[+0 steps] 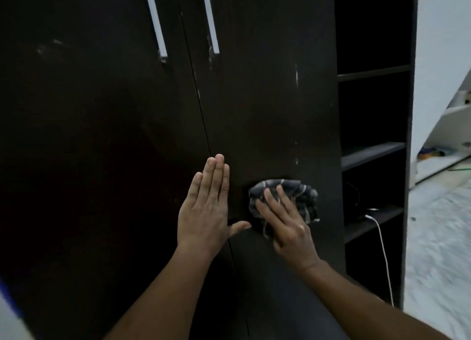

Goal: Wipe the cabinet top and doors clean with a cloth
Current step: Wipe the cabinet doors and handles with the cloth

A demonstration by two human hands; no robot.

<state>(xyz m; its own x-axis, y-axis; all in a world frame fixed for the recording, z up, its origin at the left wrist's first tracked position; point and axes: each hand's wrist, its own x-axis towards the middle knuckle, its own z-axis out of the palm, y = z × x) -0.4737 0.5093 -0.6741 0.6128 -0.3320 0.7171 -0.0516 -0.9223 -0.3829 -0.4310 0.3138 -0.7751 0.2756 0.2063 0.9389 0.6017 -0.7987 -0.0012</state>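
Observation:
A tall dark cabinet fills the view, with a left door (pixel 102 140) and a right door (pixel 267 115) that meet at a seam. My right hand (pixel 288 222) presses a bunched dark striped cloth (pixel 303 197) flat against the lower part of the right door. My left hand (pixel 206 207) lies flat with fingers together, across the seam, just left of the cloth. Pale smudges mark the right door above the cloth. The cabinet top is out of sight.
Two long silver handles (pixel 159 28) (pixel 211 23) hang on the doors above. Open dark shelves (pixel 372 156) sit to the right, holding a dark object with a white cable (pixel 382 248) trailing down. Pale floor (pixel 438 250) and white furniture (pixel 448 125) lie further right.

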